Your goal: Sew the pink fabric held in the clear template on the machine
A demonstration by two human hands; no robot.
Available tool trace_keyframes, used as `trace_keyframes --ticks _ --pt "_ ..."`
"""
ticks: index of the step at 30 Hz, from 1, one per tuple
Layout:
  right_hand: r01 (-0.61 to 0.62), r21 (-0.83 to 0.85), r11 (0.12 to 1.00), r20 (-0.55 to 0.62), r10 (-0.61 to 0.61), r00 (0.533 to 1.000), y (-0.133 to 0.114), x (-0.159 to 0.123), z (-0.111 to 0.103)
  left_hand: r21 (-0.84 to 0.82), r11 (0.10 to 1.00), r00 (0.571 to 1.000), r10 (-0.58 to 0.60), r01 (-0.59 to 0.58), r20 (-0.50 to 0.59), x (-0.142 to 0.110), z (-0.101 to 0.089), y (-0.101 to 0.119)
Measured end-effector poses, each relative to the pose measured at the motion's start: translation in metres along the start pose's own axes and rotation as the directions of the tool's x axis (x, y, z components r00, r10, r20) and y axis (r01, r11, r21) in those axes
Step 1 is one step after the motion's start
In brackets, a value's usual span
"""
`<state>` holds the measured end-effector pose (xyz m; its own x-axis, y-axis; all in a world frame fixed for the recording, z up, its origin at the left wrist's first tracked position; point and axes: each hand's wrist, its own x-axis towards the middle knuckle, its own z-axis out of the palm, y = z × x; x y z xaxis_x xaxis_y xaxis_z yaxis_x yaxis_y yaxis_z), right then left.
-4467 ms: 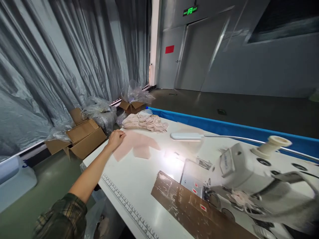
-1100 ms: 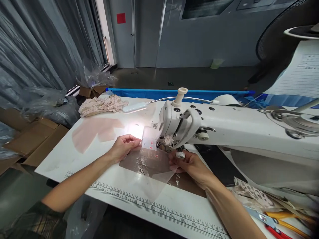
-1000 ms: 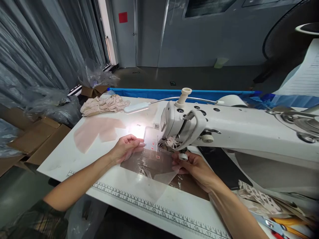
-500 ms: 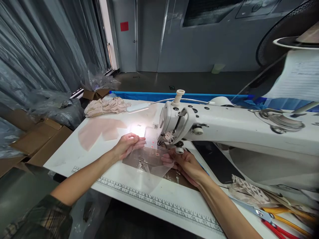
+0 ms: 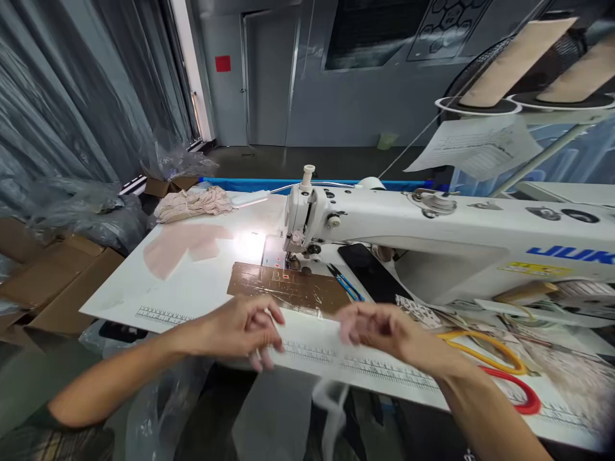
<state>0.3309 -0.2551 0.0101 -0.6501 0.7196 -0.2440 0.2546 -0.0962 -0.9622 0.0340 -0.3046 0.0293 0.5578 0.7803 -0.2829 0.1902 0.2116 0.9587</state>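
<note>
Bare left hand (image 5: 254, 330) and bare right hand (image 5: 375, 326) above the near edge of the white, smooth tabletop (image 5: 120, 291). The left thumb and index finger stand apart; blur hides whether the right fingers grip anything. Below that edge, between the hands, is a pale grey, translucent sheet (image 5: 273, 416), apparently thin fabric: smooth, roughly angular and unpatterned where visible. Its contact with either hand cannot be determined. The glossy brown, rectangular plate (image 5: 283, 285) lies just before the white metal sewing machine (image 5: 384, 214), presumably as a smooth surface for sliding cloth. Slender blue thread snips (image 5: 346, 282) rest beside it, probably for easy reach. Flat, pale pink sheer pieces (image 5: 182, 246) lie toward the left edge, likely kept clear of the needle.
</note>
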Motion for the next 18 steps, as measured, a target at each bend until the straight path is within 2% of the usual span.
trace_keyframes --ticks 2,4,6,10,13,16,18 --pt "0.023 -0.007 1.000 -0.263 -0.024 0.965 0.007 0.024 -0.005 0.173 0.982 0.981 0.102 -0.073 -0.166 0.020 -0.011 -0.005" --pt "-0.031 -0.140 0.990 -0.464 -0.038 0.885 0.015 0.051 -0.008 0.354 0.931 0.945 0.189 -0.087 -0.266 0.042 -0.028 -0.011" --pt "-0.067 -0.214 0.975 -0.548 -0.063 0.834 0.020 0.074 -0.009 0.532 0.844 0.908 0.273 -0.067 -0.318 0.059 -0.046 -0.016" --pt "-0.142 -0.348 0.927 -0.621 -0.115 0.776 0.018 0.096 -0.009 0.755 0.655 0.858 0.375 0.022 -0.350 0.074 -0.069 -0.025" --pt "-0.160 -0.412 0.897 -0.602 -0.136 0.787 0.012 0.098 -0.006 0.871 0.486 0.821 0.470 0.065 -0.323 0.075 -0.075 -0.030" --pt "-0.157 -0.442 0.883 -0.565 -0.138 0.813 0.008 0.096 -0.002 0.951 0.309 0.782 0.599 -0.025 -0.174 0.079 -0.071 -0.034" --pt "-0.149 -0.445 0.883 -0.541 -0.132 0.830 0.008 0.094 0.000 0.940 0.306 0.792 0.606 -0.151 -0.070 0.086 -0.062 -0.035"
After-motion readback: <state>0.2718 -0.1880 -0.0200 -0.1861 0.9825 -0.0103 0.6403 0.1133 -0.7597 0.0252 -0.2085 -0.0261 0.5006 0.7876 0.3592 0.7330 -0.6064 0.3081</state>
